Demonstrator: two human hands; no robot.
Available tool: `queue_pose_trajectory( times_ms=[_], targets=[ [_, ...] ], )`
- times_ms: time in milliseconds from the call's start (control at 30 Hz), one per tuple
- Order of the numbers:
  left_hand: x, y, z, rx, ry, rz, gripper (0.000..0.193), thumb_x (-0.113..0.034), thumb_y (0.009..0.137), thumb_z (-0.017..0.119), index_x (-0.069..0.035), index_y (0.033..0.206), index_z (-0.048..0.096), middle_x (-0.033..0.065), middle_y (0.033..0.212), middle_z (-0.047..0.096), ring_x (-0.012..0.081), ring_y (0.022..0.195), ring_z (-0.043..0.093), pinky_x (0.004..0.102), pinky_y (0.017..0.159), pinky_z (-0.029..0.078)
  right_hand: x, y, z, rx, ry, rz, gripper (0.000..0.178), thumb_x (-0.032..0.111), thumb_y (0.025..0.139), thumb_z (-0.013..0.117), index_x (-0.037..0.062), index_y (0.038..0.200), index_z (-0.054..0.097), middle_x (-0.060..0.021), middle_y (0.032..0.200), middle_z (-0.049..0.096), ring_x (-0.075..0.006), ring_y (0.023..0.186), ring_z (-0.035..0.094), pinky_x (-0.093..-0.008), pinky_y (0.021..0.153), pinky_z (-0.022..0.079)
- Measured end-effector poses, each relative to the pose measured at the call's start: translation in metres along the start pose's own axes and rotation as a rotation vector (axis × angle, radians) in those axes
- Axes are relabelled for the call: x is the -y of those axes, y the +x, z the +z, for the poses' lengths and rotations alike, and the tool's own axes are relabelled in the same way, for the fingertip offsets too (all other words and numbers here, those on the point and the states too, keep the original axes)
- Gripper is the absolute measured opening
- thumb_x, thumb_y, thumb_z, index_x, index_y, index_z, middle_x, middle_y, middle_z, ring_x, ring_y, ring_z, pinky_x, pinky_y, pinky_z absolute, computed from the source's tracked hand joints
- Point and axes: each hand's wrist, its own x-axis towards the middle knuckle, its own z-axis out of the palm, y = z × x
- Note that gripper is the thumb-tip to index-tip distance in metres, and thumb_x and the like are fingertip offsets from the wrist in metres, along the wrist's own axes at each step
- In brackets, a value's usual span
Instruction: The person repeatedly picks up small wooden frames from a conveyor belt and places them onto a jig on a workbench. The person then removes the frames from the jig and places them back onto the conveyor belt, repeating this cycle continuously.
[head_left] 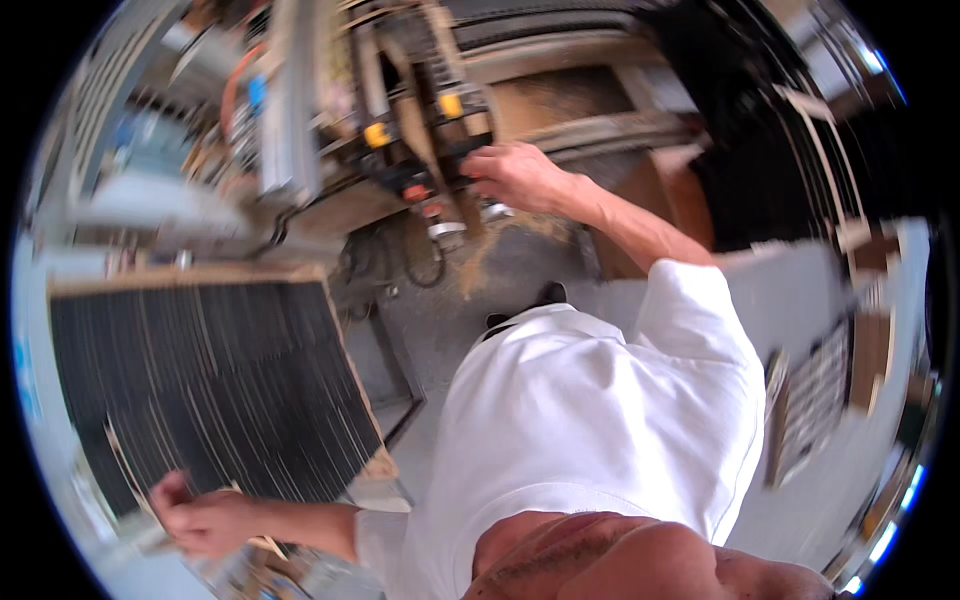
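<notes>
My right hand (520, 175) reaches forward to the end of a machine. Its fingers are bent together against a black machine part (470, 140) with yellow blocks; what lies under the fingertips is hidden. Red knobs (418, 195) and a silvery round end piece (447, 233) sit just left of and below that hand. Stretched out to the left, my left hand (205, 520) is at the near edge of a large stack of thin black panels (220, 380) standing on edge. Its fingers look curled but are smeared by motion, and whether they hold a panel does not show.
Wooden beams and a dusty frame (600, 130) lie beyond my right hand. More dark panels (780, 180) stand at the far right. Sawdust (475, 265) and cables (425, 270) are on the grey floor below the machine. A slatted pallet-like piece (810, 405) is on the right.
</notes>
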Motion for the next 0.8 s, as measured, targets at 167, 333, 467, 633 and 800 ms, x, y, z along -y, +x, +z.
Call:
queue_pose_trajectory(
  times_ms=[167, 333, 467, 633, 800],
  targets=[
    [-0.048, -0.201, 0.146, 0.567, -0.470, -0.933, 0.016, -0.013, 0.094, 0.054, 0.000, 0.097, 0.063, 0.0109, 0.095, 0.065, 0.0162, 0.078, 0.062, 0.0265, 0.068, 0.053, 0.006, -0.090, -0.137, -0.283, -0.494, 0.082, 0.037, 0.018, 0.077, 0.070, 0.0095, 0.113, 0.061, -0.0105, 0.120, 0.059, -0.0297, 0.109, 0.057, -0.0409, 0.090, 0.047],
    [-0.084, -0.353, 0.191, 1.003, -0.736, -1.609, 0.023, -0.022, 0.094, 0.059, -0.005, 0.109, 0.061, 0.0042, 0.095, 0.065, 0.0123, 0.079, 0.061, 0.0256, 0.069, 0.051, -0.005, -0.209, -0.267, -0.463, -0.925, 0.651, 0.029, 0.022, 0.081, 0.069, 0.0069, 0.105, 0.062, -0.0122, 0.104, 0.063, -0.0320, 0.101, 0.059, -0.0407, 0.085, 0.047],
    [-0.110, -0.382, 0.222, 1.198, -0.726, -1.498, 0.028, -0.024, 0.094, 0.059, -0.004, 0.114, 0.060, 0.0042, 0.099, 0.065, 0.0118, 0.081, 0.061, 0.0253, 0.070, 0.051, -0.040, -0.299, -0.302, -0.298, -0.936, 1.059, 0.023, 0.023, 0.085, 0.065, 0.0056, 0.100, 0.061, -0.0133, 0.091, 0.064, -0.0321, 0.091, 0.061, -0.0396, 0.076, 0.049],
    [-0.113, -0.380, 0.262, 1.235, -0.702, -1.455, 0.030, -0.024, 0.093, 0.061, -0.003, 0.115, 0.060, 0.0043, 0.098, 0.065, 0.0106, 0.079, 0.061, 0.0229, 0.067, 0.051, -0.048, -0.308, -0.295, -0.514, -0.697, 0.977, 0.019, 0.022, 0.087, 0.061, 0.0070, 0.098, 0.061, -0.0156, 0.085, 0.064, -0.0338, 0.084, 0.061, -0.0406, 0.071, 0.047],
    [-0.112, -0.352, 0.309, 1.162, -0.806, -1.394, 0.028, -0.021, 0.092, 0.062, -0.001, 0.111, 0.063, 0.0044, 0.096, 0.065, 0.0093, 0.076, 0.060, 0.0213, 0.064, 0.051, -0.034, -0.293, -0.297, -0.655, -0.560, 1.049, 0.026, 0.025, 0.091, 0.058, 0.0137, 0.115, 0.063, -0.0073, 0.102, 0.068, -0.0208, 0.092, 0.065, -0.0323, 0.082, 0.048]
  ],
)
